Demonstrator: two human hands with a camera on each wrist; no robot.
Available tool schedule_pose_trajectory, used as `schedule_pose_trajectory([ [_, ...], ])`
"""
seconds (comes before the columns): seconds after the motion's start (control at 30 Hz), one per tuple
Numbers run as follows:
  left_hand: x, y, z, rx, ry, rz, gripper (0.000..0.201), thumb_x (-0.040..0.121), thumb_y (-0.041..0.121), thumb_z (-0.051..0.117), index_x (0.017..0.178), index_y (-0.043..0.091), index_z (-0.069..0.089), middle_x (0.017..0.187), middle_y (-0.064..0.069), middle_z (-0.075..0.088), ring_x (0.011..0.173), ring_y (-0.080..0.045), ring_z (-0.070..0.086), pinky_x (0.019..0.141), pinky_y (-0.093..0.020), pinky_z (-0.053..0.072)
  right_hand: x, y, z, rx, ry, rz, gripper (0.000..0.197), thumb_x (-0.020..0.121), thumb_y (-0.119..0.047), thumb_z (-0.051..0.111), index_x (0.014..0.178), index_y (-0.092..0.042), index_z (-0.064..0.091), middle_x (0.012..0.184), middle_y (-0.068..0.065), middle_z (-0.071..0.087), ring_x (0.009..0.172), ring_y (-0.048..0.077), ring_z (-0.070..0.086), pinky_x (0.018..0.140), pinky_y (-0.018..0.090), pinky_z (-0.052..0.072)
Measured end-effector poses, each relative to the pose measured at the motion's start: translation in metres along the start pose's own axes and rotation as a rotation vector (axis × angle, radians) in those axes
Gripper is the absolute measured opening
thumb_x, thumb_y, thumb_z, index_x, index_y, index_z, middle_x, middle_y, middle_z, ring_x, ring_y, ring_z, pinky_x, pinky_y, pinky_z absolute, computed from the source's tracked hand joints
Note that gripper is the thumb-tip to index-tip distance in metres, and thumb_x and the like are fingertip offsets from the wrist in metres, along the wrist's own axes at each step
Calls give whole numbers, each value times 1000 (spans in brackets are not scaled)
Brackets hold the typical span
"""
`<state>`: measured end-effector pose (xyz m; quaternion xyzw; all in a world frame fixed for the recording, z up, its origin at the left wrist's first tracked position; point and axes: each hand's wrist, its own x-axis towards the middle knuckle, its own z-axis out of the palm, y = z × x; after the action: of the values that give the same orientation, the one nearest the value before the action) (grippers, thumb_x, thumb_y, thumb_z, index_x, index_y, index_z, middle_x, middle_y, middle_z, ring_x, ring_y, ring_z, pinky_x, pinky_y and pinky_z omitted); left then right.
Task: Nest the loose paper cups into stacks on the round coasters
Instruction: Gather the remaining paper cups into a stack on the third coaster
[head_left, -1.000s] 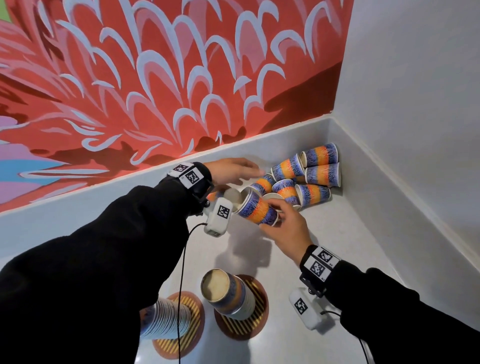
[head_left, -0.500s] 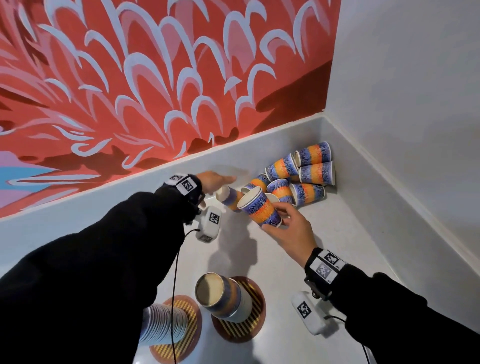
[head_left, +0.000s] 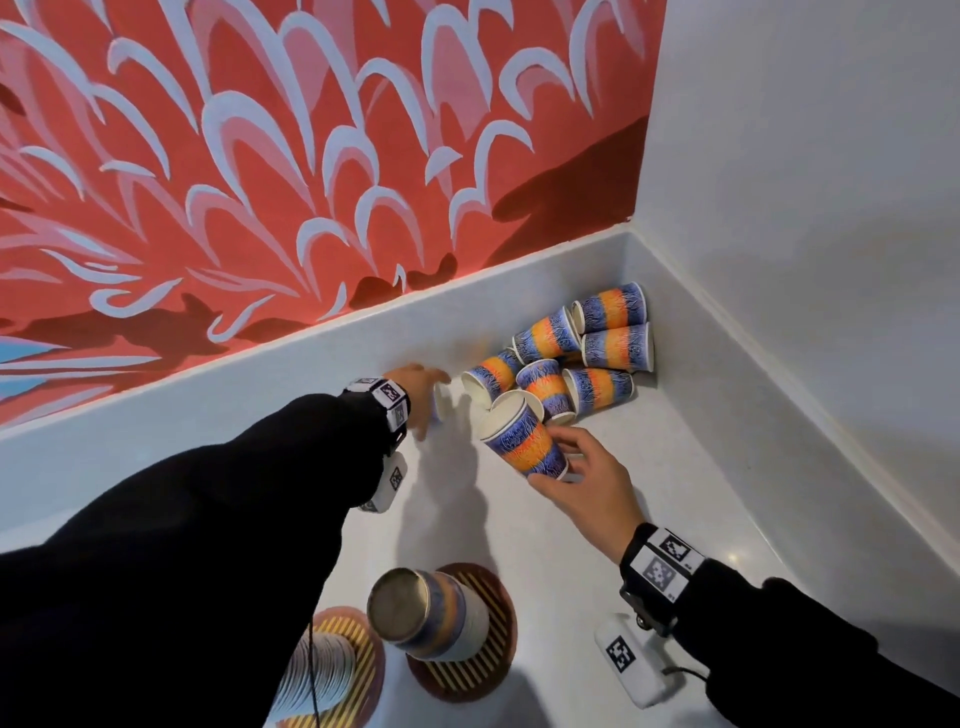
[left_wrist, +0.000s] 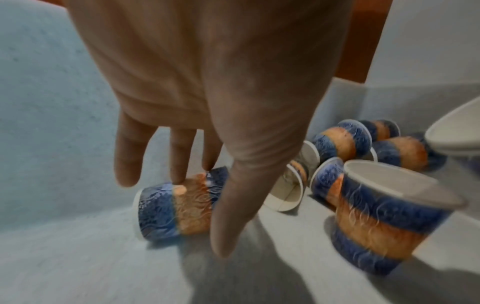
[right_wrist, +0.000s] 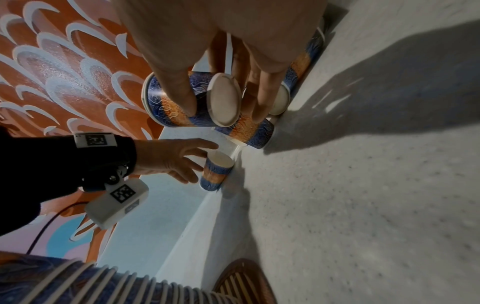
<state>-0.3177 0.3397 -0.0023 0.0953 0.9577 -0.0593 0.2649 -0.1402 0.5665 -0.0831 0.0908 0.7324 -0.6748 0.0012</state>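
Setting: a pale counter (head_left: 597, 525) in a wall corner, below a red and white mural (head_left: 291, 156).
Right hand (head_left: 589, 480): thumb and fingers curled round one blue-and-orange paper cup (head_left: 524, 441), tilted, held above the counter.
Left hand (head_left: 418, 387): fingers spread and straight, fingertips (left_wrist: 179, 176) touching a lone cup lying on its side (left_wrist: 176, 207) near the back wall.
Loose cups (head_left: 582, 353): a pile on their sides in the corner, just beyond the held cup.
Stacks: one nested stack (head_left: 431, 613) on the right coaster (head_left: 488, 670); another stack (head_left: 322, 670) on the left coaster (head_left: 371, 654).
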Motion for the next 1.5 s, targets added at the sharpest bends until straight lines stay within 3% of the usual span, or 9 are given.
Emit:
schedule_pose_trajectory([
  [0.27, 12, -16, 29, 176, -8, -24, 90, 76, 47, 87, 152, 47, 40, 127, -2, 44, 124, -34, 58, 92, -42, 53, -2, 10, -7, 0, -5, 31, 53, 81, -5, 88, 121, -29, 64, 113, -11, 74, 99, -6, 69, 81, 11, 53],
  [0.47, 4, -16, 23, 290, -46, -7, 43, 64, 48, 80, 103, 32, 74, 105, 5, 55, 98, -24, 66, 78, -33, 59, 5, 16, 4, 27, -4, 62, 55, 79, -15, 92, 127, -27, 67, 118, -5, 74, 110, 13, 71, 94, 30, 60],
  [0.6, -8, -16, -25, -173, 34, -16, 30, 77, 45, 84, 78, 19, 69, 85, -2, 70, 82, -26, 68, 72, -29, 56, 9, 14, 9, 62, -7, 75, 53, 79, -13, 92, 120, -35, 66, 116, -4, 74, 108, 17, 72, 95, 36, 61],
  [0.7, -29, -12, -72, -921, 143, 153, 44, 74, 17, 94, 105, 23, 64, 109, -1, 64, 93, -24, 71, 76, -41, 65, 12, 5, 10, 90, -9, 57, 54, 79, -11, 91, 120, -34, 65, 116, -3, 73, 108, 19, 74, 93, 36, 61],
  [0.8, -55, 3, -95, -1171, 152, 290, 88, 68, 3, 95, 138, 34, 51, 137, -2, 52, 117, -27, 67, 84, -54, 64, 13, -8, 11, 122, -11, 31, 55, 79, -9, 91, 123, -29, 65, 116, -5, 72, 106, 15, 75, 94, 35, 62],
  [0.97, -87, 25, -92, -810, 61, 403, 73, 74, 25, 95, 137, 38, 60, 138, -6, 54, 115, -19, 65, 83, -26, 62, 13, -27, 13, 193, 7, -41, 56, 78, -3, 90, 118, -35, 67, 116, -4, 75, 108, 12, 75, 99, 41, 61],
  [1.03, -94, 28, -83, -713, -5, 400, 78, 68, 41, 95, 136, 49, 56, 137, -1, 50, 113, -19, 62, 86, -30, 61, 12, -33, 13, 172, 6, -96, 58, 77, -3, 91, 113, -42, 67, 114, -10, 75, 108, 8, 74, 98, 39, 61],
  [1.27, -126, 24, -85, -748, 53, 361, 70, 78, 10, 91, 131, 41, 57, 133, -7, 49, 106, -33, 69, 75, -50, 66, 16, -60, 4, 72, -112, -197, 85, 72, -19, 97, 145, -32, 54, 137, -6, 64, 125, 6, 62, 102, 30, 55],
  [1.5, -203, -4, -126, -685, 335, 277, 76, 74, 17, 94, 134, 29, 48, 126, 0, 57, 87, -21, 72, 73, -46, 66, 73, -36, 16, -828, -132, -245, 94, 69, -49, 90, 150, -32, 45, 148, 2, 50, 137, 32, 46, 113, 46, 41],
])
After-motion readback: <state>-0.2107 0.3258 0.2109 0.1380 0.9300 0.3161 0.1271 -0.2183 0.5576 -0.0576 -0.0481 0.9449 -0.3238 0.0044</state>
